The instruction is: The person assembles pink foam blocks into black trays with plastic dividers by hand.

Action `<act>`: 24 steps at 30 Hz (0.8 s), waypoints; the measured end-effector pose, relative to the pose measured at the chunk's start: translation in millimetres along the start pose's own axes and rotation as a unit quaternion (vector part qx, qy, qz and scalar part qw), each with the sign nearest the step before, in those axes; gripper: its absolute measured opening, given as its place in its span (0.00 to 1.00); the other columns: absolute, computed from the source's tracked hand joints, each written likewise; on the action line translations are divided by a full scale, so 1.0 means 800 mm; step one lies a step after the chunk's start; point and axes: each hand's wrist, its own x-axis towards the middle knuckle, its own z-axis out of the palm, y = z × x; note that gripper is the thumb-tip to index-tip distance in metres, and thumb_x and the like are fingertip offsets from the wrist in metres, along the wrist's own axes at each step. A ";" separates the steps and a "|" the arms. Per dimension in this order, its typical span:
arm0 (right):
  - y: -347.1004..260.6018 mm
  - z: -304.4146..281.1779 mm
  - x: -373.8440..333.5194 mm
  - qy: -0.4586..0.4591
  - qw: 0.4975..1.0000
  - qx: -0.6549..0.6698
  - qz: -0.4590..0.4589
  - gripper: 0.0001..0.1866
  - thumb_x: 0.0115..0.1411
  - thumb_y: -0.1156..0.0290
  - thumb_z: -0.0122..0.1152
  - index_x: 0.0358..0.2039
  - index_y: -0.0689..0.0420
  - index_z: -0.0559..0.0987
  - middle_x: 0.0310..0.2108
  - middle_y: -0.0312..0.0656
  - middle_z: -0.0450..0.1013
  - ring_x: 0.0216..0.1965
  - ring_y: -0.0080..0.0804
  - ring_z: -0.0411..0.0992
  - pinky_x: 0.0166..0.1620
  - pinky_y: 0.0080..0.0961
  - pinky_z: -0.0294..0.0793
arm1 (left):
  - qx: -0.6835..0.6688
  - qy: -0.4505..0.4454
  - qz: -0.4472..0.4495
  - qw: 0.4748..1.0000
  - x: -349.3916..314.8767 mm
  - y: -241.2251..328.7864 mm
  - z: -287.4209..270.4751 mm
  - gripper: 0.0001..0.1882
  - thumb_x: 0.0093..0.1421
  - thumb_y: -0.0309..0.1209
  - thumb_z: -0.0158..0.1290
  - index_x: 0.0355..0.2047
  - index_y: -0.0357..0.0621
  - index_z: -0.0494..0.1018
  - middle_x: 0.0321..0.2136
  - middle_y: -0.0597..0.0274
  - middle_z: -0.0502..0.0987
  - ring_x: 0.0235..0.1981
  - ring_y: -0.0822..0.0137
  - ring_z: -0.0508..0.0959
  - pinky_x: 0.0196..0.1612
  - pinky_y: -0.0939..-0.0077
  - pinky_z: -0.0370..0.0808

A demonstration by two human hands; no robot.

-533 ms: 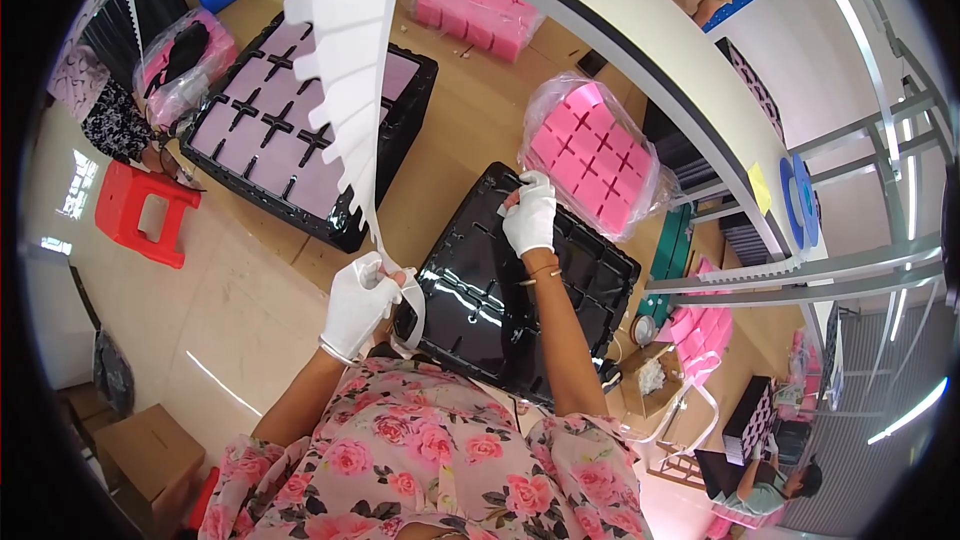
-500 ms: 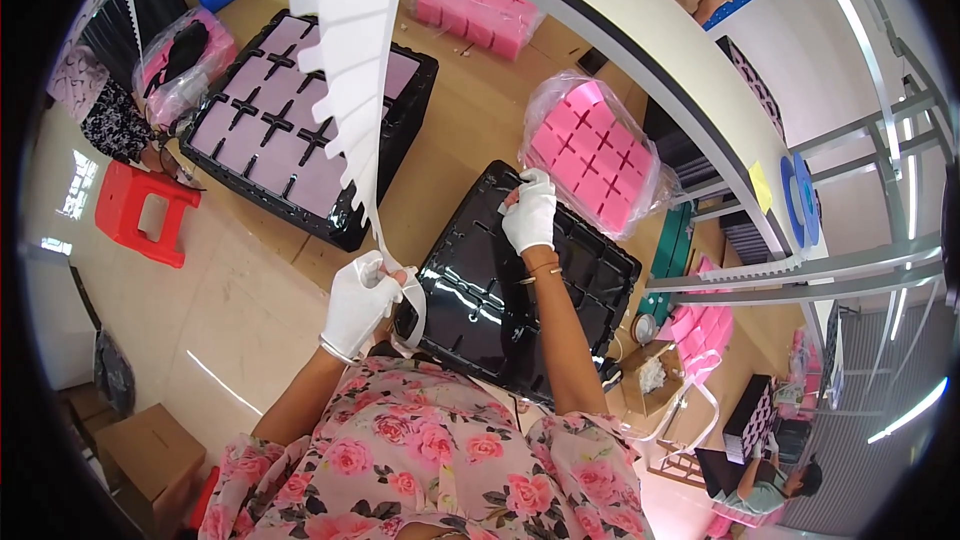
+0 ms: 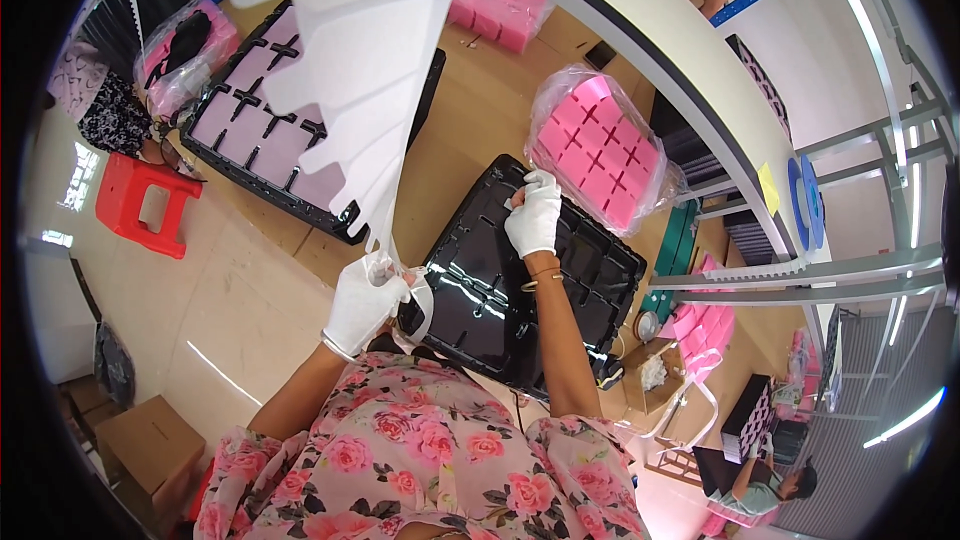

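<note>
My left hand (image 3: 366,302), in a white glove with bare fingertips, is closed around the lower end of a long white notched strip (image 3: 370,50). From there the strip rises and widens toward the top of the view, and a short loop of it curls beside the fingers. A shiny black moulded plastic tray (image 3: 470,285) lies in front of me. Over its far part is my gloved right hand (image 3: 535,215), fingers curled together; whatever they hold is too small to make out.
Left stands a stack of black trays with lilac inserts (image 3: 235,130), partly behind the strip. Pink slotted foam in clear wrap (image 3: 598,150) lies beyond my tray. A red stool (image 3: 150,202) is at the left, a curved white counter (image 3: 640,10) at the right. Other people work nearby.
The white strip has swung closer and looks larger, covering more of the lilac stack. My left hand stays closed on its end, and my right hand has barely shifted.
</note>
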 end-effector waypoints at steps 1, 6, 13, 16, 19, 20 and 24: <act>0.001 -0.001 0.004 -0.010 1.000 -0.005 -0.001 0.24 0.38 0.91 0.48 0.39 0.60 0.65 0.23 0.41 0.64 0.25 0.34 0.66 0.31 0.29 0.70 | 0.008 -0.004 -0.006 1.000 -0.002 0.004 0.002 0.02 0.55 0.20 0.54 0.28 0.35 0.72 0.21 0.67 0.74 0.22 0.79 0.69 0.25 0.83 0.65; -0.012 -0.004 0.007 -0.059 0.997 -0.052 0.017 0.22 0.38 0.89 0.51 0.38 0.61 0.68 0.24 0.43 0.65 0.29 0.41 0.68 0.32 0.36 0.66 | -0.013 -0.019 -0.010 1.000 0.001 -0.006 -0.001 0.03 0.56 0.22 0.56 0.29 0.35 0.73 0.20 0.67 0.74 0.21 0.79 0.70 0.24 0.83 0.65; -0.061 -0.072 -0.081 -0.110 0.895 0.404 0.155 0.09 0.55 0.89 0.47 0.30 0.59 0.65 0.34 0.44 0.72 0.25 0.22 0.68 0.30 0.17 0.70 | -0.019 -0.020 -0.010 1.000 -0.005 0.001 0.010 0.03 0.57 0.22 0.56 0.29 0.36 0.72 0.19 0.63 0.75 0.17 0.78 0.70 0.20 0.83 0.64; -0.106 -0.107 -0.106 -0.160 0.847 0.476 0.177 0.06 0.60 0.84 0.52 0.35 0.60 0.69 0.31 0.39 0.73 0.26 0.20 0.69 0.32 0.16 0.70 | -0.051 -0.032 0.006 0.998 -0.003 -0.002 0.022 0.04 0.57 0.22 0.57 0.29 0.36 0.72 0.19 0.62 0.75 0.16 0.78 0.71 0.19 0.83 0.64; -0.130 -0.120 -0.118 -0.168 0.870 0.425 0.187 0.08 0.62 0.78 0.57 0.42 0.63 0.77 0.28 0.34 0.74 0.29 0.17 0.72 0.34 0.14 0.71 | -0.033 -0.048 0.022 0.998 -0.002 -0.001 0.035 0.05 0.57 0.23 0.58 0.30 0.36 0.72 0.20 0.62 0.76 0.17 0.77 0.72 0.20 0.83 0.66; -0.134 -0.120 -0.121 -0.161 0.884 0.400 0.179 0.07 0.61 0.77 0.59 0.39 0.61 0.80 0.28 0.34 0.75 0.28 0.16 0.72 0.32 0.14 0.71 | -0.023 -0.050 0.030 0.998 -0.003 0.000 0.039 0.05 0.57 0.23 0.58 0.31 0.36 0.72 0.20 0.61 0.76 0.17 0.77 0.72 0.21 0.83 0.67; -0.145 -0.124 -0.128 -0.096 0.916 0.353 0.164 0.06 0.57 0.76 0.63 0.35 0.60 0.82 0.26 0.36 0.75 0.25 0.17 0.72 0.29 0.16 0.70 | -0.038 -0.086 0.035 0.995 -0.008 0.002 0.052 0.06 0.57 0.24 0.58 0.31 0.35 0.72 0.20 0.61 0.76 0.18 0.76 0.73 0.21 0.83 0.68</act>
